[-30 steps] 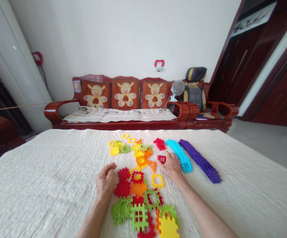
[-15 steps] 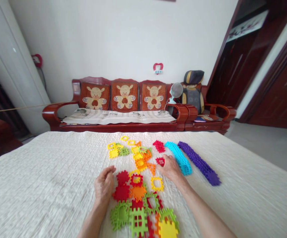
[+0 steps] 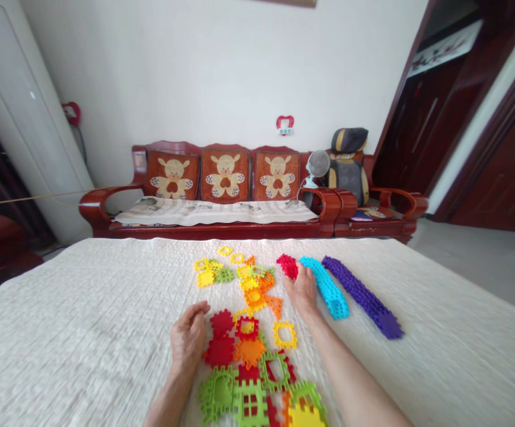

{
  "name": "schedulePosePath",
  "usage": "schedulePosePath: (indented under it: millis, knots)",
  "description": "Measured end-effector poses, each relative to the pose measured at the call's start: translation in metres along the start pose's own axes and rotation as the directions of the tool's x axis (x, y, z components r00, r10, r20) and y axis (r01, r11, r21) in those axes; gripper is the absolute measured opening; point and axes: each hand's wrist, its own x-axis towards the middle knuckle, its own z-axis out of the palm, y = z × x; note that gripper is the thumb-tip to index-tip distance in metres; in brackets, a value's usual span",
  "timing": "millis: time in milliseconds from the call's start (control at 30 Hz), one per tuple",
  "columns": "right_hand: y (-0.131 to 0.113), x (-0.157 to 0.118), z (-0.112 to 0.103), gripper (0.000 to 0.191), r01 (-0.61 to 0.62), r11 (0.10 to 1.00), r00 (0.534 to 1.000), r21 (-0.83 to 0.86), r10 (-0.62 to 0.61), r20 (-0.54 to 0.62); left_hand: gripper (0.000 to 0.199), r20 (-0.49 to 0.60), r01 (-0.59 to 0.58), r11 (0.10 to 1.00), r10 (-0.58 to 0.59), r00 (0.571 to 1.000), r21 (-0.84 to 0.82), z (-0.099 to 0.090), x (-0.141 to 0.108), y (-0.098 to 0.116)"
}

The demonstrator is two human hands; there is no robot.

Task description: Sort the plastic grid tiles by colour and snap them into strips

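My right hand (image 3: 301, 287) reaches forward at the near end of a short stack of red interlocking plastic tiles (image 3: 288, 265). Its fingers are closed on a red tile, partly hidden by the hand. On the left, my left hand (image 3: 188, 333) rests on the cloth with fingers loosely bent and nothing seen in it. Close beside it lie loose toothed red tiles (image 3: 219, 351). An orange tile (image 3: 250, 352), a yellow frame tile (image 3: 285, 335) and a green window tile (image 3: 250, 404) lie between my forearms.
To the right lie a long row of joined light-blue tiles (image 3: 324, 286) and a purple row (image 3: 359, 295). Several yellow, orange and green tiles (image 3: 254, 296) spread up the middle of the cloth-covered table (image 3: 83, 332). Beyond stand a wooden sofa (image 3: 222, 230) and a fan (image 3: 317, 164).
My right hand has moved forward to the red stack, taking the red window tile with it from its spot on the cloth. My left hand has stayed nearly still. The view has tilted slightly.
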Motion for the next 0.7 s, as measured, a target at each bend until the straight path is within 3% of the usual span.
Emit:
schedulePosePath:
  millis: [233, 433, 700]
  knots:
    - [0.0059, 0.0016, 0.0031, 0.049, -0.021, 0.999, 1.000, -0.028, 0.022, 0.016, 0.029, 0.004, -0.014, 1.000, 0.014, 1.000, 0.000, -0.0002, 0.0034, -0.0078]
    - [0.0077, 0.0032, 0.0076, 0.045, -0.068, 0.996, 0.997, -0.054, 0.070, 0.035, 0.029, 0.001, -0.007, 1.000, 0.007, 1.000, -0.004, -0.0001, 0.0015, -0.0012]
    - [0.0078, 0.0028, 0.0076, 0.043, -0.038, 0.996, 0.998, -0.077, 0.041, 0.043, 0.029, 0.000, -0.015, 1.000, 0.015, 1.000, -0.006, 0.0009, 0.0009, -0.0021]
